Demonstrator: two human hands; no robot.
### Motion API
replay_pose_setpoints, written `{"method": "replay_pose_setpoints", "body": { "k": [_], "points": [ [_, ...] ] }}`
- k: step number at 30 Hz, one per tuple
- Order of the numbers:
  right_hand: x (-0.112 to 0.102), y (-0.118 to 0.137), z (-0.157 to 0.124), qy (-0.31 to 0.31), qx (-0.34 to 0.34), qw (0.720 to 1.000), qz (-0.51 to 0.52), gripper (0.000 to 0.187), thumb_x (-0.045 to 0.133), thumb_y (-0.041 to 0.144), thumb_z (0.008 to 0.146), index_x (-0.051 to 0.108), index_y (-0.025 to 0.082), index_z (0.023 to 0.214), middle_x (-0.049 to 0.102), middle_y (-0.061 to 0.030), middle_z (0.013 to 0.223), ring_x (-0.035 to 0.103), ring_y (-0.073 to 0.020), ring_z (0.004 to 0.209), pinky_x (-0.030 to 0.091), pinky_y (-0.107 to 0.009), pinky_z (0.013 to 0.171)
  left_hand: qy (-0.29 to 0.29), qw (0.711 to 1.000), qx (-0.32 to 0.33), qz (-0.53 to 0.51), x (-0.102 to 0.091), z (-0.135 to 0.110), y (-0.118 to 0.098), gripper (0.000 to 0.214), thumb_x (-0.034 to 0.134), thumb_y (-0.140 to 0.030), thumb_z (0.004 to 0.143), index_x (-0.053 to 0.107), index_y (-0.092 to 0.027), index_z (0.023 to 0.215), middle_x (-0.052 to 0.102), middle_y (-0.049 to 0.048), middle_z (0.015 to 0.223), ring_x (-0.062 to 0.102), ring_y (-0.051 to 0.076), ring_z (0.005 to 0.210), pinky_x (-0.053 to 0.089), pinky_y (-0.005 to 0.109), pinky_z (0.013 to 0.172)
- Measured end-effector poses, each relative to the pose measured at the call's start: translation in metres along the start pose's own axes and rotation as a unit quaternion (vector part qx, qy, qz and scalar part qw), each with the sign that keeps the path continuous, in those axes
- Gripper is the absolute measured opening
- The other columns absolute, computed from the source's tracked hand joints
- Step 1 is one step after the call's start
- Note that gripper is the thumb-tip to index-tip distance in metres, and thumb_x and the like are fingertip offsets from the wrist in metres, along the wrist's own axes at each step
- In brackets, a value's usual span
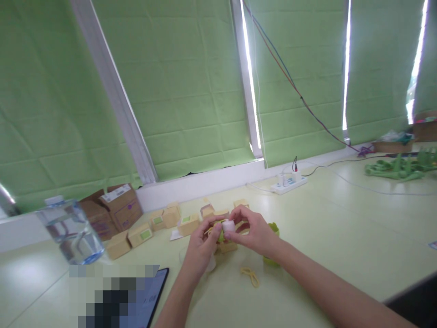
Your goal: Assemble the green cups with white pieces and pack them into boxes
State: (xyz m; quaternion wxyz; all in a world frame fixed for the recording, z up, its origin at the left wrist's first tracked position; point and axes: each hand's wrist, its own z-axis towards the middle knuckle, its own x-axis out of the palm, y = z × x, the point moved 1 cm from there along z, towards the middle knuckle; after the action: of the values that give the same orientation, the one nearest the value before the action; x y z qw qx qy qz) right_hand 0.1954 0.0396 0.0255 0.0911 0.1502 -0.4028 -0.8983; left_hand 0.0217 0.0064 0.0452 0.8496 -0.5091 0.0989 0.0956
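Note:
My left hand [202,243] and my right hand [251,232] meet over the pale green table, both gripping one small white and green object [226,228] between the fingertips. Its exact shape is hidden by the fingers. A yellow rubber band seems wound around it. Another yellow rubber band [250,274] lies on the table just in front of my hands. A green piece [273,229] peeks out behind my right wrist. Small tan boxes [188,224] with green labels lie scattered behind my hands.
A clear water bottle [70,230] stands at the left, with brown cardboard cartons [116,207] behind it. A dark phone [150,296] lies at the near left. A white power strip [288,183] sits by the window ledge; green plastic parts [398,167] lie far right.

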Motion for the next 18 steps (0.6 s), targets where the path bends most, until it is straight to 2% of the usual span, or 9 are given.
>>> {"method": "replay_pose_setpoints", "body": {
  "k": [5, 11, 18],
  "points": [
    [0.001, -0.003, -0.001, 0.012, 0.015, 1.0, 0.02, 0.034, 0.076, 0.036, 0.075, 0.055, 0.02, 0.097, 0.065, -0.0015, 0.094, 0.068, -0.0158, 0.082, 0.059, -0.031, 0.075, 0.005, 1.0, 0.011, 0.016, 0.001, -0.002, -0.002, 0.034, 0.062, -0.045, 0.084, 0.069, -0.019, 0.104, 0.07, 0.0072, 0.108, 0.064, 0.022, 0.096, 0.053, 0.031, 0.081],
    [0.0, 0.0, -0.002, 0.036, 0.021, 0.999, 0.011, 0.03, 0.07, 0.036, 0.082, 0.056, 0.022, 0.105, 0.069, -0.0047, 0.102, 0.068, -0.0175, 0.09, 0.059, -0.032, 0.078, -0.014, 1.0, 0.021, 0.018, -0.001, -0.002, 0.003, 0.03, 0.059, -0.042, 0.086, 0.068, -0.019, 0.104, 0.069, 0.0073, 0.109, 0.063, 0.023, 0.102, 0.052, 0.033, 0.086],
    [0.001, -0.002, -0.001, 0.017, 0.017, 1.0, 0.014, 0.029, 0.068, 0.039, 0.084, 0.058, 0.022, 0.106, 0.07, -0.0048, 0.101, 0.068, -0.0174, 0.091, 0.058, -0.032, 0.08, 0.011, 1.0, 0.025, -0.01, -0.002, -0.002, 0.009, 0.029, 0.065, -0.037, 0.085, 0.065, -0.021, 0.109, 0.067, 0.006, 0.114, 0.064, 0.021, 0.1, 0.051, 0.031, 0.086]
  ]
}}
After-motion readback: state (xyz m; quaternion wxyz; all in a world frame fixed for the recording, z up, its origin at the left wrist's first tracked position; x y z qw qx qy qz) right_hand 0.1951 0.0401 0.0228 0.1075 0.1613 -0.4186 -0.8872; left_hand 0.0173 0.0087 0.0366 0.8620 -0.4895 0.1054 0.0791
